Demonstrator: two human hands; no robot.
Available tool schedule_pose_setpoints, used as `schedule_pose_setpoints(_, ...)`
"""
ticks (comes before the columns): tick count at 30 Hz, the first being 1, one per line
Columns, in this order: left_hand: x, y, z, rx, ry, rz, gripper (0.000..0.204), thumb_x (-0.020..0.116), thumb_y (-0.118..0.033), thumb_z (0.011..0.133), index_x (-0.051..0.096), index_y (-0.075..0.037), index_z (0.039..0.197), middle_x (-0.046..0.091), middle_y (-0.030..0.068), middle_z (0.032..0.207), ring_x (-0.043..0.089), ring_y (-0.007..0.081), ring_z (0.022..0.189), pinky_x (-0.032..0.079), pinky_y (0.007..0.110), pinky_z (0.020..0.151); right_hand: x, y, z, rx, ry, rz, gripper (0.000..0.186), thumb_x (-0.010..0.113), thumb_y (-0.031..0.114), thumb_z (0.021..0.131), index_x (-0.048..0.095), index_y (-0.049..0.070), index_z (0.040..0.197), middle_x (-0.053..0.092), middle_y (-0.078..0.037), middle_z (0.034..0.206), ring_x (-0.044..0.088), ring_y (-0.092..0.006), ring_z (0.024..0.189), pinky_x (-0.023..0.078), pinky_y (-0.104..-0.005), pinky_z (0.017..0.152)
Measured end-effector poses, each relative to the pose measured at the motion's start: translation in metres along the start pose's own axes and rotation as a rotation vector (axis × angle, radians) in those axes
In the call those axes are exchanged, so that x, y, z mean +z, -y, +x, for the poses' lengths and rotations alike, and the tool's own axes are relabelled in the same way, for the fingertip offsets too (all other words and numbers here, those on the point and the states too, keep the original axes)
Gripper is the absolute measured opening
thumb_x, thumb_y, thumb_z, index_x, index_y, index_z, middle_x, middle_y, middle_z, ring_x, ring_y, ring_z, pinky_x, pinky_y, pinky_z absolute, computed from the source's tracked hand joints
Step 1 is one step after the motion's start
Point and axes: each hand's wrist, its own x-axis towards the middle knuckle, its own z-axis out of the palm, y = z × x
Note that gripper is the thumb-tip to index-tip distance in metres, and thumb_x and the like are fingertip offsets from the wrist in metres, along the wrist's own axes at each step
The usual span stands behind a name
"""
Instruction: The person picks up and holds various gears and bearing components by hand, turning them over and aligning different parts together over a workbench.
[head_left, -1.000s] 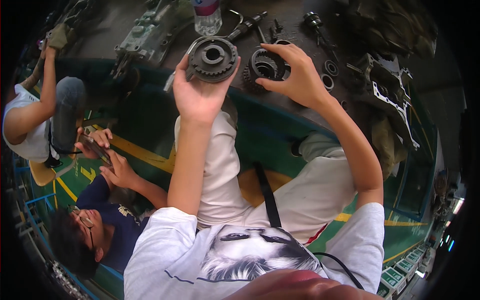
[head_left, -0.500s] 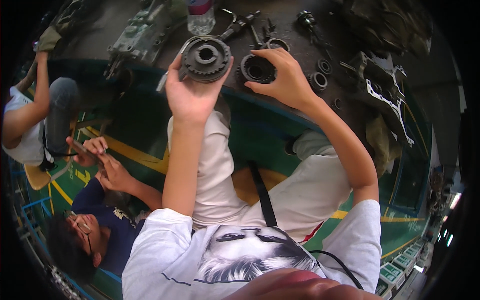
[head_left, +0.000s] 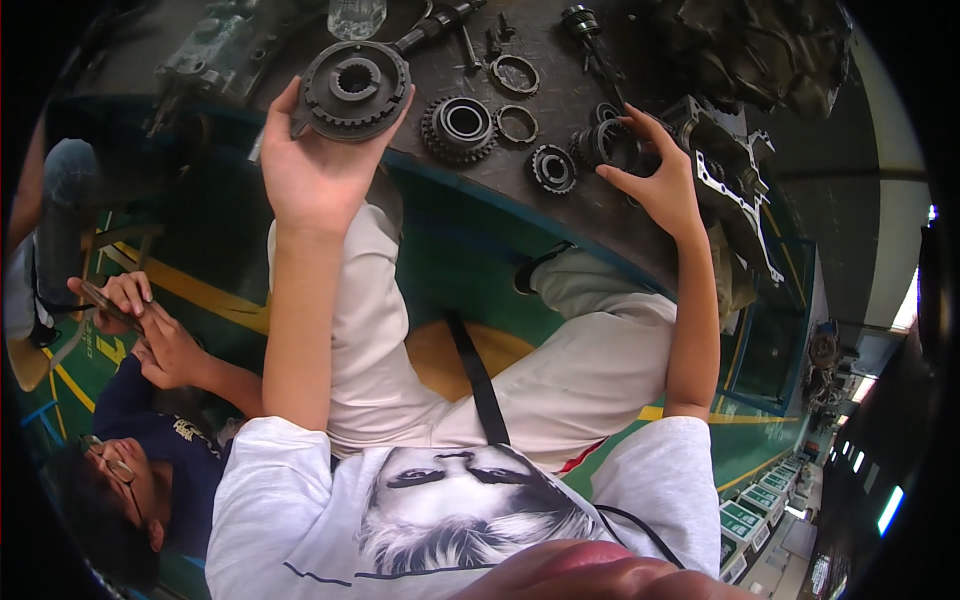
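Observation:
My left hand [head_left: 310,175] is closed on a dark toothed gear assembly [head_left: 345,110], held with its splined bore facing up at the table's near edge. My right hand [head_left: 652,170] has thumb and forefinger apart, curved around a dark gear ring [head_left: 604,145] at the right; whether they touch it is unclear. Between the hands lie a thick double-toothed gear [head_left: 450,140], a thin ring [head_left: 517,124] and a smaller gear [head_left: 553,170]. Another ring [head_left: 515,75] lies behind them.
Shafts [head_left: 585,40], a water bottle [head_left: 355,15], castings [head_left: 205,55] and a housing with white gasket edge [head_left: 730,175] are on the metal table [head_left: 410,75]. A co-worker [head_left: 150,440] holds a flat object at lower left; another person's leg [head_left: 60,220] is behind.
The view has swung, shifting the scene leftward. My right hand has moved right, off the thick gear to the ring farther right. My left hand still holds the gear assembly.

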Motion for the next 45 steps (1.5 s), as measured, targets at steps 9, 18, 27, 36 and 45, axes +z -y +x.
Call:
schedule_pose_setpoints(9,0.003,0.006,-0.002,-0.013,-0.017,0.003,0.054,0.046,-0.022,0.098,0.038,0.006,0.143,0.035,0.0299,0.152,0.029,0.0487,0.143,0.025,0.062,0.118,0.011,0.002,0.003,0.002,0.031,-0.01,0.077,0.085,0.022,0.07,0.056,0.004,0.138,0.065,-0.013,0.129,0.061,-0.0233,0.12,0.045,-0.0344,0.099)
schedule_pose_setpoints(18,0.005,0.002,-0.001,-0.075,-0.049,-0.036,0.048,0.047,-0.023,0.098,0.047,0.005,0.136,0.046,0.0272,0.144,0.039,0.0475,0.137,0.029,0.061,0.117,0.016,-0.001,0.009,-0.075,0.076,-0.105,0.066,0.083,0.021,0.071,0.06,0.0,0.129,0.062,-0.019,0.127,0.056,-0.035,0.122,0.042,-0.0403,0.106)
schedule_pose_setpoints(27,0.005,0.004,0.0,-0.084,-0.041,-0.017,0.051,0.045,-0.023,0.098,0.043,0.007,0.139,0.042,0.0284,0.147,0.033,0.0465,0.141,0.025,0.061,0.119,0.011,-0.003,0.013,-0.044,0.194,0.019,0.068,0.082,0.02,0.07,0.058,0.0,0.131,0.061,-0.018,0.128,0.057,-0.0338,0.122,0.041,-0.0382,0.107)
schedule_pose_setpoints(36,0.005,0.006,0.0,-0.088,-0.033,0.024,0.055,0.045,-0.024,0.098,0.039,0.007,0.143,0.037,0.0291,0.15,0.03,0.0454,0.144,0.024,0.06,0.12,0.004,-0.014,0.024,-0.102,0.273,0.041,0.068,0.08,0.015,0.067,0.058,0.001,0.13,0.061,-0.017,0.128,0.056,-0.0334,0.122,0.041,-0.0378,0.108)
schedule_pose_setpoints(45,0.005,0.007,0.001,-0.09,-0.026,0.026,0.059,0.046,-0.023,0.097,0.034,0.007,0.146,0.031,0.0293,0.154,0.026,0.0439,0.146,0.021,0.061,0.121,0.004,-0.017,0.026,-0.096,0.27,0.023,0.067,0.079,0.015,0.066,0.059,0.002,0.129,0.061,-0.016,0.127,0.055,-0.0321,0.122,0.041,-0.0376,0.109)
